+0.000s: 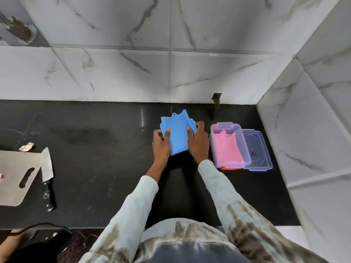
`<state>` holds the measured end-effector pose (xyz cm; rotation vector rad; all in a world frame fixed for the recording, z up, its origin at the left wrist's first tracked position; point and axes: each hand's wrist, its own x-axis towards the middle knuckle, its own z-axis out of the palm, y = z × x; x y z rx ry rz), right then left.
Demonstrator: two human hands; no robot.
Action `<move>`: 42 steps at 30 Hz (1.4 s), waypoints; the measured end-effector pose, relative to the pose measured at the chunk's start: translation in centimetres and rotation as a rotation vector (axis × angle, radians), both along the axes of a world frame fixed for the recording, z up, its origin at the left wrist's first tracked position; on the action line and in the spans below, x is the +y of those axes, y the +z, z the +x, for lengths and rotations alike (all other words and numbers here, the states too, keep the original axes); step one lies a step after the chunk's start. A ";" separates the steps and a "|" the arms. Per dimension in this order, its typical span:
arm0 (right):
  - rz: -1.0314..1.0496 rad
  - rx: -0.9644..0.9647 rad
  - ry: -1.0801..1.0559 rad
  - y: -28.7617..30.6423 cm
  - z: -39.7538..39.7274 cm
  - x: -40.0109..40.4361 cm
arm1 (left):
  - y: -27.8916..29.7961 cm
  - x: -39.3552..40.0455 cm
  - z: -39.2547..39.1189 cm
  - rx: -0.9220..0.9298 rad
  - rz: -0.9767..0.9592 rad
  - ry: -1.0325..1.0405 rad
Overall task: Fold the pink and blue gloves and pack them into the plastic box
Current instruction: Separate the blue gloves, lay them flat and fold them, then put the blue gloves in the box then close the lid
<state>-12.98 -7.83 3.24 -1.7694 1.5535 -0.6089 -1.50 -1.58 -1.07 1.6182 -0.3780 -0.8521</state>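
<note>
Both hands, left hand (pixel 161 144) and right hand (pixel 197 142), pinch the folded blue glove (pixel 177 132) by its sides; loosen either and it springs open before reaching the plastic box (pixel 213 141)

The glove (pixel 177 133) was blue. Right of it, a pink glove (pixel 228 149) lay in a see-through purple box (pixel 213 143). The counter (pixel 95 177) was black.
</note>
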 end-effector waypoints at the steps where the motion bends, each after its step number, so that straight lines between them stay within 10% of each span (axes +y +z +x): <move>1: -0.047 0.001 -0.039 0.0 -1.3 -0.6 | 0.4 -0.8 -0.9 0.003 -0.034 -0.013; 14: -0.129 0.063 -0.346 -1.3 -16.4 -4.2 | 1.0 -6.9 -14.1 -0.295 0.105 -0.361; 32: -0.086 0.228 -0.164 -3.1 -16.2 -3.6 | -0.8 -4.5 -17.0 -1.019 0.221 -0.562; 42: -0.146 0.457 0.067 -3.9 -16.4 -3.4 | -0.9 -5.1 -17.0 -1.045 0.492 -0.883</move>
